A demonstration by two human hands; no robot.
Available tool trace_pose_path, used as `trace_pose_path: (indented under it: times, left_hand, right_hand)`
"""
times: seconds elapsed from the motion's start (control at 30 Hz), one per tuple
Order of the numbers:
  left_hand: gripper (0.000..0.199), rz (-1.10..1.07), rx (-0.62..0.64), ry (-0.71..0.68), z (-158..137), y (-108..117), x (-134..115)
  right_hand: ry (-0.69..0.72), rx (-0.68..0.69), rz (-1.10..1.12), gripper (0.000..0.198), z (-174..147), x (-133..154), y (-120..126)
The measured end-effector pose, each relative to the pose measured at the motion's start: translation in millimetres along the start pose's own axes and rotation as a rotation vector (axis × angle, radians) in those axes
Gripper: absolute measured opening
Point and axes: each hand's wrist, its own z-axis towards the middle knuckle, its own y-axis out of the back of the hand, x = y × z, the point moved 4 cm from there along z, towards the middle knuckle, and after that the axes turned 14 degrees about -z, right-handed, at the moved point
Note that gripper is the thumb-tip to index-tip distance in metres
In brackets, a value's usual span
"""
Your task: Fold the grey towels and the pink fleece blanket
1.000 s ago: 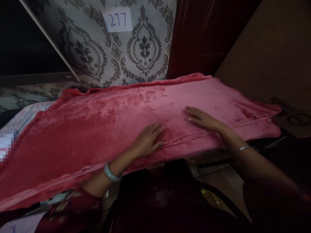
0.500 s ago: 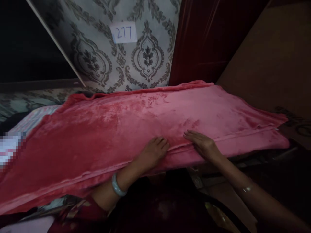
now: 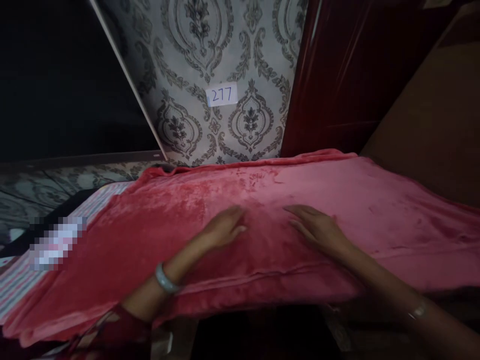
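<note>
A plush red-pink blanket point(image 3: 258, 245) lies spread across a surface, with a doubled edge along its near side. Over its middle is my left hand point(image 3: 225, 225), fingers stretched out and slightly blurred, a bracelet on the wrist. To the right, my right hand point(image 3: 317, 227) is also open, its fingers pointing inward toward the left one. Neither hand grips the cloth. Whether the palms touch the blanket or hover just over it, I cannot tell.
A dark screen point(image 3: 67, 85) stands at the back left. Patterned wallpaper point(image 3: 187, 65) bears a paper marked 277 point(image 3: 222, 94). A dark red panel point(image 3: 337, 75) rises at the back right. Striped cloth point(image 3: 22, 280) shows at the left beneath the blanket.
Both hands have come away from the blanket's near edge and now sit farther in over its middle. The left hand's fingers have straightened. The camera view has shifted.
</note>
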Motion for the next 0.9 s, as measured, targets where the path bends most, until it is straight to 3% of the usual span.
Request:
trace_pose_path:
  times: [0.1,0.2,0.33,0.47,0.57,0.7,0.9]
  left_hand:
    - [0.062,0.215,-0.065,0.366,23,35,53]
    - [0.064,0.314,-0.211,0.563,25,51,89]
    - [0.062,0.413,-0.280,0.580,15,37,119]
    - [0.062,0.451,-0.269,0.568,12,26,132]
    - [0.063,0.428,-0.252,0.577,14,27,133]
    - [0.062,0.418,-0.244,0.584,15,28,134]
    - [0.062,0.404,-0.238,0.592,16,27,136]
  right_hand:
    - [0.116,0.146,0.019,0.062,74,46,-32]
    - [0.172,0.302,-0.004,0.069,132,92,-67]
    - [0.197,0.372,0.009,0.064,175,132,-102]
    - [0.183,0.388,0.006,0.064,191,133,-128]
    - [0.113,0.404,-0.059,0.064,194,96,-139]
    - [-0.150,0.427,-0.262,0.061,178,-6,-132]
    - [-0.661,0.482,-0.387,0.064,83,-180,-86]
